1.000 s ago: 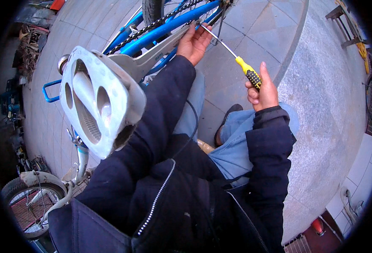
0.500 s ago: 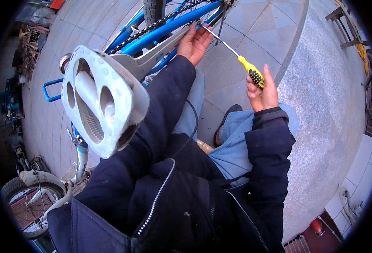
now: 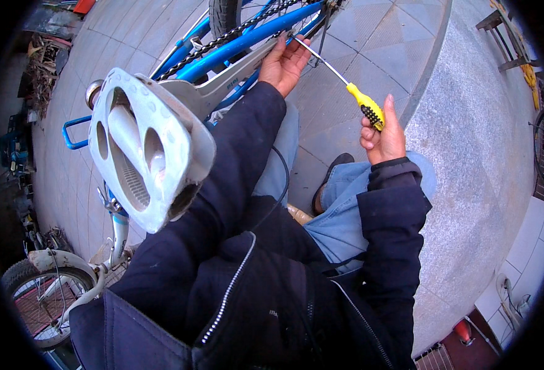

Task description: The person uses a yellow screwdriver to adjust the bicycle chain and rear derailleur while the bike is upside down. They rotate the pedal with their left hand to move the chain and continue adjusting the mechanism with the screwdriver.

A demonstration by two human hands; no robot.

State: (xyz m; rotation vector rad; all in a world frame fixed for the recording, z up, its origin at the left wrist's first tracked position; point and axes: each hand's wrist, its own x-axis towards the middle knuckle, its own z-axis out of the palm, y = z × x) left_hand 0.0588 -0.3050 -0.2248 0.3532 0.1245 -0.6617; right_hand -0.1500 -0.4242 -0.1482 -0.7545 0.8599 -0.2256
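My right hand [image 3: 384,137] is closed around the yellow and black handle of a screwdriver [image 3: 362,102], thumb pointing up along it. Its metal shaft slants up and left to the rear end of a pale chain guard [image 3: 222,86] on a blue bicycle [image 3: 247,42]. There, my left hand [image 3: 282,68] has its palm toward me, with thumb and bent fingers around the guard's end, close to the screwdriver tip. The tip and whatever it meets are hidden by the fingers. A large pale grey pedal [image 3: 176,117] juts up over my left forearm, near the camera.
The bicycle's chain [image 3: 238,31] and dark tyre [image 3: 224,15] lie beyond the guard. A rusty white bicycle's front wheel [image 3: 22,271] stands lower left. On the right is a curved speckled stone surface [image 3: 469,166], with a small wooden stool [image 3: 506,37] beyond. Grey tiles [image 3: 370,31] cover the floor.
The screwdriver handle has turned about its length: its black dotted patch now faces further left and more yellow shows on the right. My right hand has shifted very slightly; my left hand stays put.
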